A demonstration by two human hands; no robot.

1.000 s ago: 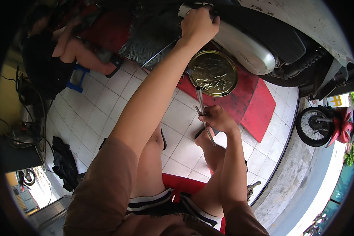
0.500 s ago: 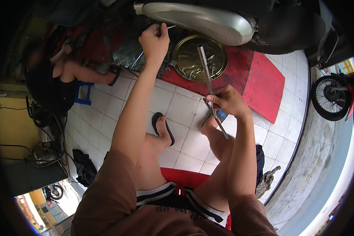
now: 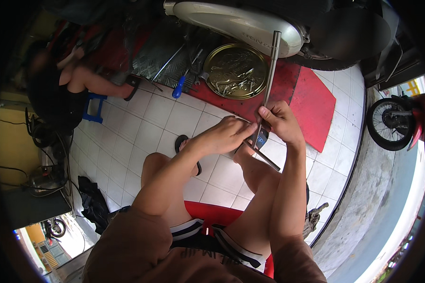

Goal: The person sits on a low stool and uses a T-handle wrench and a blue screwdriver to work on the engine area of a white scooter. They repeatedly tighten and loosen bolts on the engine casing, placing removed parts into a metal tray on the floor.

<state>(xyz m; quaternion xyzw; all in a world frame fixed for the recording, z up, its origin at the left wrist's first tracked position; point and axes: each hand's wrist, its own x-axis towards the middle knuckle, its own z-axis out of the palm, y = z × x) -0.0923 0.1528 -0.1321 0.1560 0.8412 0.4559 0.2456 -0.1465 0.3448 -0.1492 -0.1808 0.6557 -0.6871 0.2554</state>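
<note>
My right hand (image 3: 282, 121) is closed around a T-handle socket wrench (image 3: 273, 66), its long steel shaft tilted up toward the motorcycle's silver engine cover (image 3: 241, 26). My left hand (image 3: 229, 134) meets it near the crossbar, fingers closed at the joint. The crossbar (image 3: 264, 158) sticks out below the hands, over my knee. Beyond the hands, a round gold-coloured tray (image 3: 217, 89) holds several bolts and small metal parts. Left of the tray lie a blue-handled screwdriver (image 3: 178, 87) and an open-end wrench (image 3: 203, 77).
The tray rests on a red platform (image 3: 311, 106) under the motorcycle. A person in dark clothes (image 3: 56, 94) sits at the left by a blue stool (image 3: 94, 107). Far right stands another motorcycle's wheel (image 3: 393, 121). White floor tiles (image 3: 167, 115) lie around my feet.
My left hand has come down from beside the engine cover to the wrench. The blue screwdriver handle now shows where my arm was. The wrench shaft leans farther right and up.
</note>
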